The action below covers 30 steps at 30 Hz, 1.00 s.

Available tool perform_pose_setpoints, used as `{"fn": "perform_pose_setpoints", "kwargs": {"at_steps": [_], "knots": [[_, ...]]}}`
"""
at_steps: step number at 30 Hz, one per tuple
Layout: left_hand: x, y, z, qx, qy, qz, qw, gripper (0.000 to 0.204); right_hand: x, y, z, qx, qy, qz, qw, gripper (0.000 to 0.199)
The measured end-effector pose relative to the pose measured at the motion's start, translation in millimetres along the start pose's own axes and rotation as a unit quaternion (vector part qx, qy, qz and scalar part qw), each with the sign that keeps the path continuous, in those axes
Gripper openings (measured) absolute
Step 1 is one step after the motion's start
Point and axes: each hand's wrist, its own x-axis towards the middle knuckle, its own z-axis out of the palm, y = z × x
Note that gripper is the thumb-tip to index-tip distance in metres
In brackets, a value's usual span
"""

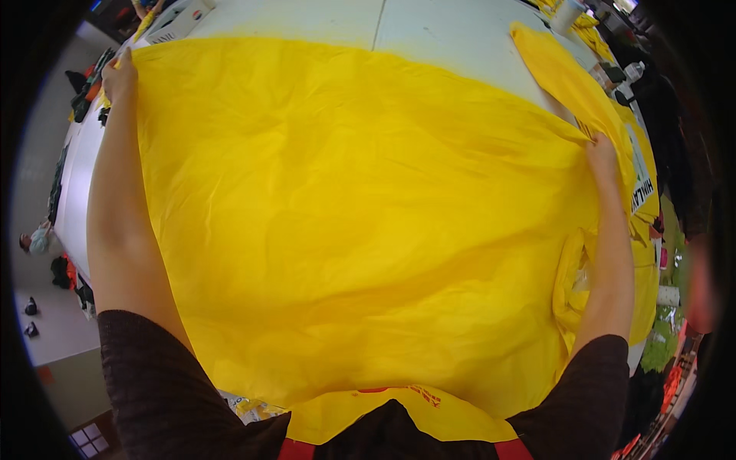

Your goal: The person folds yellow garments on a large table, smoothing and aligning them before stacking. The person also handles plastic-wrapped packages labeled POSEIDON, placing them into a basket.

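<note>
A large sheet of yellow fabric (pixel 353 215) stretches across most of the view, over a white table. At the far left, my left hand (pixel 120 78) has its fingers closed on the far left corner of the sheet. Over on the right, my right hand (pixel 602 159) pinches the sheet's far right edge, with that arm bent less far forward. Soft creases run from the right grip toward the middle. More yellow cloth (pixel 571 84) lies just beyond my right hand, and a bunched yellow piece (pixel 571 284) sits beside my right forearm.
The white table (pixel 437 38) shows beyond the sheet. A white box (pixel 180 21) stands at the far left, and a white cylinder (pixel 567 15) at the far right. A clear bottle (pixel 634 71) and small items line the right side. A person (pixel 37 240) is off to the left.
</note>
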Motion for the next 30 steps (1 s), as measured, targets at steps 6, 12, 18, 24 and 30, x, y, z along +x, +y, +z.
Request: {"fn": "perform_pose_setpoints", "kwargs": {"at_steps": [6, 12, 18, 24, 30], "knots": [[-204, 47, -21, -0.177, -0.245, 0.3, 0.905, 0.05, -136, -103, 19, 0.275, -0.039, -0.093, 0.956, 0.052], [-421, 90, -172, -0.074, -0.55, 0.443, 0.704, 0.07, -304, -182, -21, 0.22, -0.158, -0.172, 0.947, 0.063], [-418, 19, -120, -0.081, -0.524, 0.374, 0.761, 0.069, -296, -11, -33, -0.084, -0.039, -0.022, 0.995, 0.073], [-407, -38, -182, 0.065, -0.476, 0.296, 0.826, 0.068, -298, 81, -95, -0.233, 0.052, 0.044, 0.97, 0.068], [-387, -150, -199, 0.2, -0.444, 0.163, 0.858, 0.072, -335, 93, -36, -0.216, -0.042, 0.16, 0.962, 0.062]]}}
